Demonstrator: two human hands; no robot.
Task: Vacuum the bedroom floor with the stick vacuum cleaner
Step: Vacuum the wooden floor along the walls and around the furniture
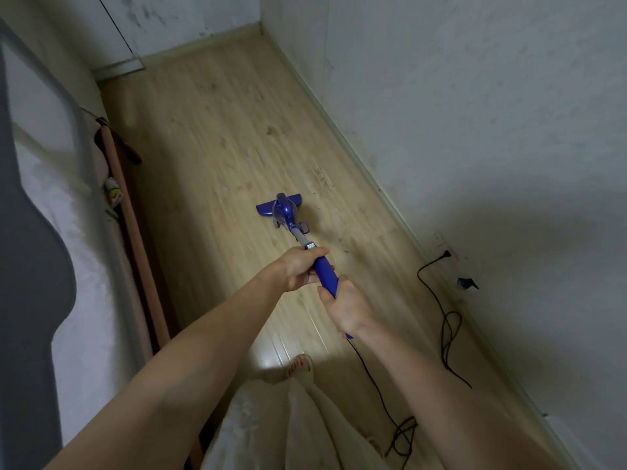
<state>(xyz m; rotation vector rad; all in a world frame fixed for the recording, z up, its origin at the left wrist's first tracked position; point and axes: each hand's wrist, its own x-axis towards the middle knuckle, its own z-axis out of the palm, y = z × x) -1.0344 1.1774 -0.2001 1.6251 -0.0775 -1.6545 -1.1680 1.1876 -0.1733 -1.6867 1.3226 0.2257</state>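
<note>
1. Fingers of both hands are curled round the blue handle [325, 271] of the stick vacuum cleaner [288, 218]: the left hand [300, 269] wraps the upper end of the grip, just below the grey tube collar, and the right hand [346, 308] clasps the lower end, nearest the person.
2. Ahead of the left hand's fingers the grey tube runs down to the blue motor body and the floor head [269, 210], which sits flat on the wooden floor [217, 130], roughly midway between the bed [68, 266] to the left and the wall [475, 130] to the right.
3. Behind the right hand's fingers a black power cord [448, 334] leaves the handle's end, trails past the person's foot and loops across the floor to a plug in the wall socket [444, 255] (loose coils lie near the skirting).
4. Handling, as a judgement: the tube and handle look rigid, so pushes should pass straight to the head; most of the weight probably sits low at the motor body, making it nose-heavy if lifted.
5. The smooth plastic grip could turn in a loose hold, so the present two-handed spacing seems the sensible place to hold.
6. Dark specks lie on the floor to the right of the fingers, toward the wall, seemingly not yet picked up.
</note>
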